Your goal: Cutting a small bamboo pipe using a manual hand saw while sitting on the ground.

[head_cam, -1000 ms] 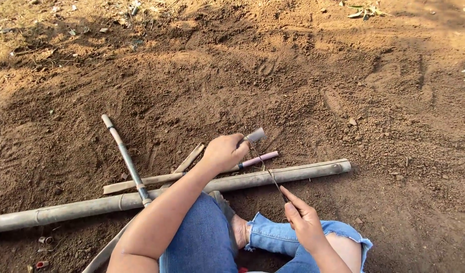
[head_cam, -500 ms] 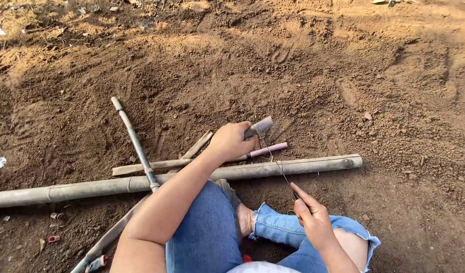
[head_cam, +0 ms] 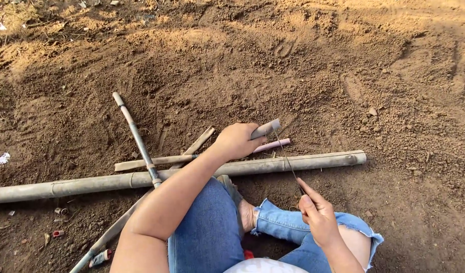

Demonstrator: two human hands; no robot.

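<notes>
Bamboo piece (head_cam: 265, 128), short and grey-brown, sits clamped in the left hand (head_cam: 237, 140), whose fingers wrap fully round it so that only its angled end sticks out to the upper right, just above the long bamboo pole (head_cam: 202, 171) lying across the bare soil (head_cam: 303, 71). From that end a thin dark strip (head_cam: 288, 163) runs down and to the right, crossing over the pole, to the right hand (head_cam: 318, 215), which pinches its lower end between thumb and fingers, closed on it. The two hands are apart, the left raised over the pole, the right lower and closer to the body, above the frayed hem of the blue jeans (head_cam: 212, 232). A bare foot (head_cam: 245, 212) shows between the bent knees, near the pole. Just beyond the left hand a pinkish stick (head_cam: 273, 145) lies on the ground, its near end hidden by the hand. A flat split slat (head_cam: 151, 162) lies beside the pole on its far side, and a second, shorter slat (head_cam: 199, 141) angles across it. A slim dark cane (head_cam: 136, 136) with pale bands slants from the upper left down to the pole and touches it. Another pole (head_cam: 111, 235) runs diagonally from under the left forearm toward the lower left corner.
</notes>
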